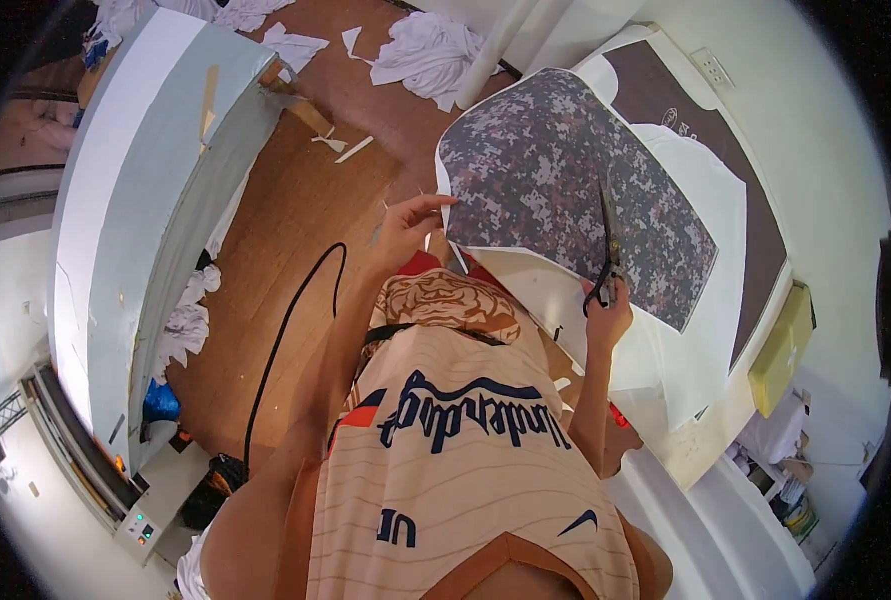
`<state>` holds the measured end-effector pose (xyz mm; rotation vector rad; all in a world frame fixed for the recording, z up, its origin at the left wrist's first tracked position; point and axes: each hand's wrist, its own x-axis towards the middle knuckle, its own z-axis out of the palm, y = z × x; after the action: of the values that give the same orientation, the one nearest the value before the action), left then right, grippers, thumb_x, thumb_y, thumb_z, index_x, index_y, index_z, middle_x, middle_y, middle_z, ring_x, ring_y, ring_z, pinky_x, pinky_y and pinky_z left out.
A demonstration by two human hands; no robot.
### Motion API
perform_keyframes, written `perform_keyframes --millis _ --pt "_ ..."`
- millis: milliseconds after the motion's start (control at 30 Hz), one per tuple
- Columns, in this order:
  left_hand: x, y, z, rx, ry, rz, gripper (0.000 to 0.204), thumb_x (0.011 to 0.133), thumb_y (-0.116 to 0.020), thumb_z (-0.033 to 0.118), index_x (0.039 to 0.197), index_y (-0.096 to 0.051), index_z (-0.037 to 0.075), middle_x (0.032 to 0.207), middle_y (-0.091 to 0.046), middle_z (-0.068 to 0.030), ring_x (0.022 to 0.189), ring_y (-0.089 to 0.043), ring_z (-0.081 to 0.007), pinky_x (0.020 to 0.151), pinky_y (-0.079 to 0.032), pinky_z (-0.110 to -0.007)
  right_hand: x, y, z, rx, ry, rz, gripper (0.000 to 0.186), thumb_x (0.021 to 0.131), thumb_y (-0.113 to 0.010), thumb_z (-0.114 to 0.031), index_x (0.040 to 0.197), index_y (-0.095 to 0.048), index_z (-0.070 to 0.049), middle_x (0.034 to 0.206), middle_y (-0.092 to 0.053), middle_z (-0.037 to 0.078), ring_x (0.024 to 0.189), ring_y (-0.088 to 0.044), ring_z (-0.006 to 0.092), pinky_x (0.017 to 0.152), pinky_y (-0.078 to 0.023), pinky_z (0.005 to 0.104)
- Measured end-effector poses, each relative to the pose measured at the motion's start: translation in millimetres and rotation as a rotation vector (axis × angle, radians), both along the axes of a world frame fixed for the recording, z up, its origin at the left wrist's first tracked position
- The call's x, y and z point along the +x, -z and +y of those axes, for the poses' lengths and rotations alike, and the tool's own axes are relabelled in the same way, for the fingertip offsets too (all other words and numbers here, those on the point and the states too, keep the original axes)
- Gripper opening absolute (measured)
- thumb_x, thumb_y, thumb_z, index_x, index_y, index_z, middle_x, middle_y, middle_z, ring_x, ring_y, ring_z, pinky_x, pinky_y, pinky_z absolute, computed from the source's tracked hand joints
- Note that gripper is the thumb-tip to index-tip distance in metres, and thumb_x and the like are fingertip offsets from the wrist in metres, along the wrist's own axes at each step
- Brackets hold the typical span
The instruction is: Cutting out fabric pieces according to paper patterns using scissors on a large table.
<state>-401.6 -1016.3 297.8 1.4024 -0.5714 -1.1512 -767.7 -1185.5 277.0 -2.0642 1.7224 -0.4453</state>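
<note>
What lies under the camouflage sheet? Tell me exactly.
Under the camouflage sheet a white sheet shows past its right and lower edges, and under that a brown panel. Whatever lies directly under the sheet's middle is covered.

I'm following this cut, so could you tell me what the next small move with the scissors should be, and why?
Probably close the scissors and advance along the camouflage sheet: the right hand holds them with blades lying across the print, and the left hand holds the sheet's edge.
</note>
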Motion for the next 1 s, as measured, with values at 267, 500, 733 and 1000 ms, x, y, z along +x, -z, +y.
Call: perform_keyframes --millis 267,500,733,1000 --pt "0 -4 -3 0.018 -0.014 0.018 0.036 0.100 -0.054 -0.006 0.131 -0.068 0.005 0.105 -0.073 -0.0037 0.080 -0.065 -0.0097 0.068 -0.052 -0.025 -1 1 0 -0.011 0.005 -0.005 0.055 0.076 -0.092 -0.030 0.116 -0.069 0.000 0.101 -0.076 0.018 0.093 -0.074 0.0328 0.084 -0.055 0.0385" --pt "5 -4 -1 0.042 0.005 0.042 0.034 0.100 -0.056 -0.005 0.132 -0.067 0.003 0.107 -0.073 -0.0052 0.082 -0.067 -0.0106 0.071 -0.054 -0.025 5 -1 0 0.039 0.023 -0.019 0.054 0.076 -0.092 -0.032 0.114 -0.069 -0.002 0.100 -0.076 0.015 0.092 -0.074 0.0309 0.083 -0.055 0.0367" --pt "4 -6 -4 0.017 -0.017 0.044 0.034 0.098 -0.061 -0.005 0.131 -0.068 0.004 0.103 -0.073 -0.0038 0.081 -0.067 -0.0089 0.070 -0.056 -0.025 -5 10 0 -0.038 -0.008 -0.002 0.052 0.076 -0.092 -0.030 0.112 -0.068 -0.002 0.096 -0.075 0.015 0.088 -0.073 0.0309 0.080 -0.054 0.0369" --pt "2 -8 -7 0.010 -0.016 0.090 0.034 0.097 -0.063 -0.005 0.129 -0.068 0.004 0.100 -0.074 -0.0039 0.079 -0.068 -0.0096 0.067 -0.057 -0.026 -3 8 -2 -0.062 -0.024 -0.028 0.051 0.076 -0.092 -0.029 0.112 -0.069 -0.001 0.095 -0.075 0.016 0.085 -0.073 0.0313 0.078 -0.055 0.0370"
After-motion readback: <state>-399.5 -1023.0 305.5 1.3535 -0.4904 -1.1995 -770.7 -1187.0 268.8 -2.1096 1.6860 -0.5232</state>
